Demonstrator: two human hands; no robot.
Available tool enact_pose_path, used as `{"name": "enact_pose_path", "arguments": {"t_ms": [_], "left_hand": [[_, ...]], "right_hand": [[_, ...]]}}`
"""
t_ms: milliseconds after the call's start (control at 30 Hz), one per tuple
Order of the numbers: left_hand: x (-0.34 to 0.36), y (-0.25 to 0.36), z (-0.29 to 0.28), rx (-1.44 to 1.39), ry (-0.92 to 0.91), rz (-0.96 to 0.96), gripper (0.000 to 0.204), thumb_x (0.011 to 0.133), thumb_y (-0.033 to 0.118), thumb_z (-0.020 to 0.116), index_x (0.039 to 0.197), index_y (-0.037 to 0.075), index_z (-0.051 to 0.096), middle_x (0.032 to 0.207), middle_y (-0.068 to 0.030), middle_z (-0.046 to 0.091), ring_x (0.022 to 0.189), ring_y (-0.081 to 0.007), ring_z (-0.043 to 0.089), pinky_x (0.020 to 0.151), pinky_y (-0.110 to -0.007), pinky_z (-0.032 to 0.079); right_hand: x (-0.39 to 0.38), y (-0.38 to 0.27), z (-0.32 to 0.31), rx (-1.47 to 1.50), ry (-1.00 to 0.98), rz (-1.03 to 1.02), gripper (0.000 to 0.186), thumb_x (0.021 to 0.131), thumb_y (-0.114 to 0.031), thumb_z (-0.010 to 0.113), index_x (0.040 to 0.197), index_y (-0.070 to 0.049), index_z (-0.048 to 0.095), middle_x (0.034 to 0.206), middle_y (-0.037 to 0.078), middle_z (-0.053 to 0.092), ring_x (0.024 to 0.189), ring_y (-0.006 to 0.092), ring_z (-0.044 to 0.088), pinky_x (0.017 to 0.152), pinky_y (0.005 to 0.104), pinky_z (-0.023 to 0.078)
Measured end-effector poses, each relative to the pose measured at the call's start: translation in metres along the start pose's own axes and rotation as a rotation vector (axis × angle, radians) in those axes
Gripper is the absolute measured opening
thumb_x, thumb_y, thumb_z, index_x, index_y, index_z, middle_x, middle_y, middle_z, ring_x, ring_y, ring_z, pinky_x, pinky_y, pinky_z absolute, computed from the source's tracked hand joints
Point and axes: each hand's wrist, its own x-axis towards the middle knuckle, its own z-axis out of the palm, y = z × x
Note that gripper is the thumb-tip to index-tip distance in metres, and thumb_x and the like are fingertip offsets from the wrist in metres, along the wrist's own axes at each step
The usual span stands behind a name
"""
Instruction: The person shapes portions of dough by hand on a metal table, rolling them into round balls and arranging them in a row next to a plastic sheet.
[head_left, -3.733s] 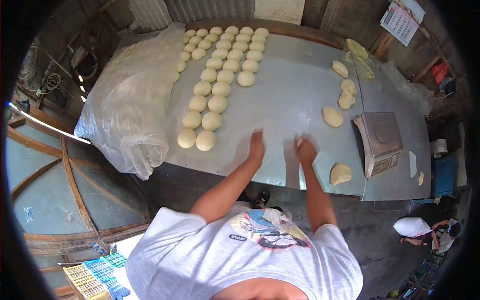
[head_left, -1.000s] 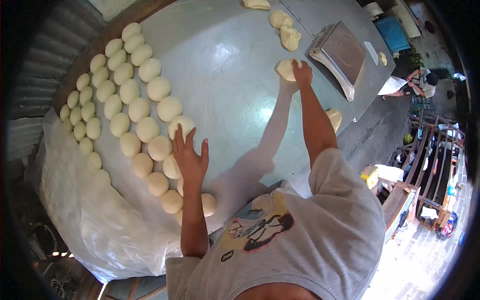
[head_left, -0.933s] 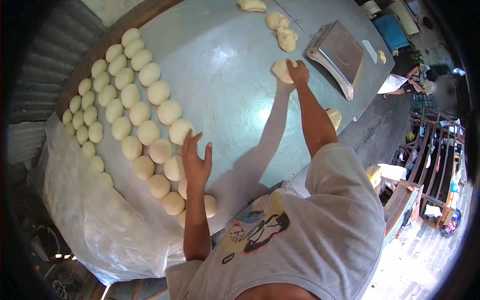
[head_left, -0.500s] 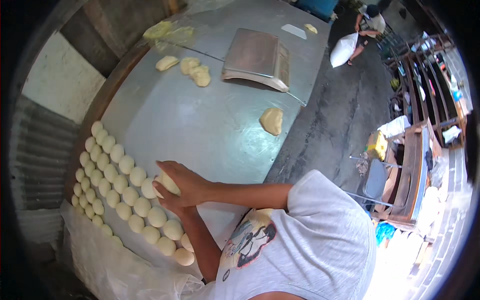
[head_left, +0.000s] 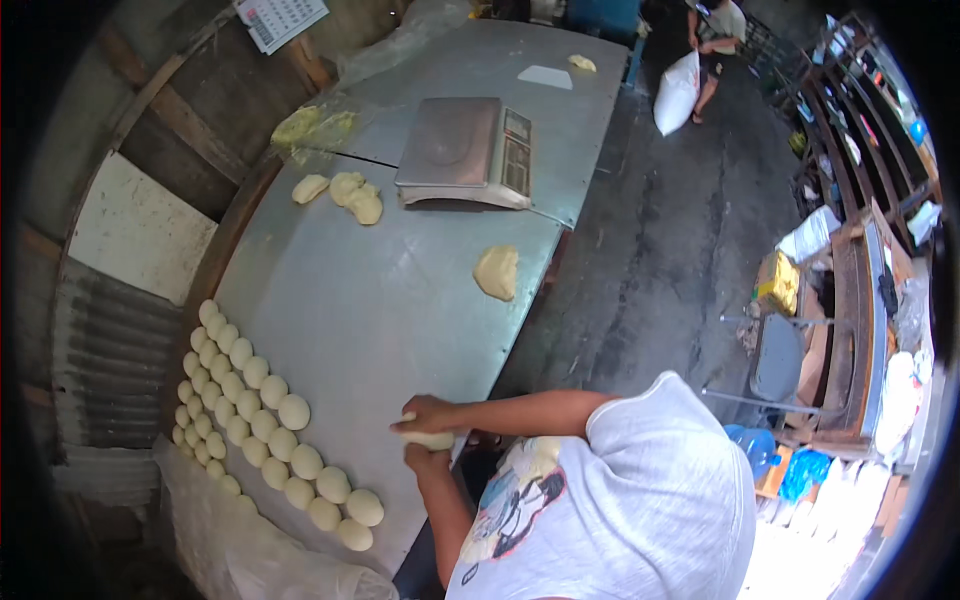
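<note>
A pale lump of dough [head_left: 432, 440] is between my two hands, close to the table's near right edge. My right hand [head_left: 428, 412] is closed over its far side with the fingers curled. My left hand [head_left: 426, 458] grips the near side, its fingers partly hidden by the dough. Several round dough balls [head_left: 262, 425] lie in slanting rows on the metal table [head_left: 350, 330] to the left of my hands. Farther up, a loose piece of dough [head_left: 496, 273] rests by the right edge.
A flat-topped scale [head_left: 450, 150] stands toward the back, with more dough pieces [head_left: 345, 190] left of it. Clear plastic sheeting [head_left: 260, 540] covers the near left corner. On the floor side are a folding chair [head_left: 777, 357] and a person with a white sack [head_left: 678, 95].
Both hands have drawn back from the rows of balls toward the near right edge, bringing a lump of dough between them. The view has shifted, and the person with the sack has moved.
</note>
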Motion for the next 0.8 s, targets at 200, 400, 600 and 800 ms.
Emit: {"name": "enact_pose_path", "arguments": {"t_ms": [200, 400, 600, 800], "left_hand": [[-0.039, 0.071, 0.097, 0.246, -0.429, 1.040, 0.047, 0.104, 0.035, 0.044, 0.127, -0.005, 0.049, 0.127, -0.0180, 0.056, 0.116, -0.0318, 0.058, 0.098, -0.044, 0.050], [-0.045, 0.083, 0.064, 0.134, -0.301, 0.844, 0.048, 0.102, 0.037, 0.046, 0.137, 0.004, 0.046, 0.137, -0.0128, 0.052, 0.126, -0.0257, 0.051, 0.108, -0.043, 0.038], [-0.023, -0.012, 0.013, -0.257, -0.078, 0.016, 0.049, 0.105, 0.043, 0.040, 0.142, 0.011, 0.042, 0.133, -0.0128, 0.054, 0.121, -0.0277, 0.056, 0.098, -0.052, 0.049], [-0.080, 0.090, 0.122, 0.082, 0.009, 1.332, 0.032, 0.104, 0.027, 0.047, 0.119, 0.000, 0.056, 0.109, -0.0103, 0.062, 0.100, -0.0209, 0.062, 0.087, -0.033, 0.051]], "right_hand": [[0.049, -0.131, -0.017, 0.026, 0.717, -0.663, 0.046, 0.080, -0.047, 0.073, 0.086, -0.002, 0.072, 0.088, 0.019, 0.070, 0.086, 0.0365, 0.067, 0.073, 0.0442, 0.051], [0.033, -0.101, -0.092, -0.500, 0.748, -0.738, 0.015, 0.083, -0.020, 0.064, 0.071, -0.011, 0.066, 0.070, 0.012, 0.062, 0.068, 0.0332, 0.063, 0.062, 0.0480, 0.050], [0.032, 0.007, 0.010, -0.148, -0.034, 0.123, 0.056, 0.099, -0.052, 0.046, 0.086, -0.005, 0.074, 0.080, 0.020, 0.067, 0.080, 0.0271, 0.066, 0.074, 0.0453, 0.050], [0.057, -0.173, -0.013, 0.182, 0.444, -0.376, 0.043, 0.087, -0.039, 0.073, 0.104, 0.000, 0.066, 0.095, 0.012, 0.071, 0.083, 0.0198, 0.067, 0.071, 0.0356, 0.052]]}}
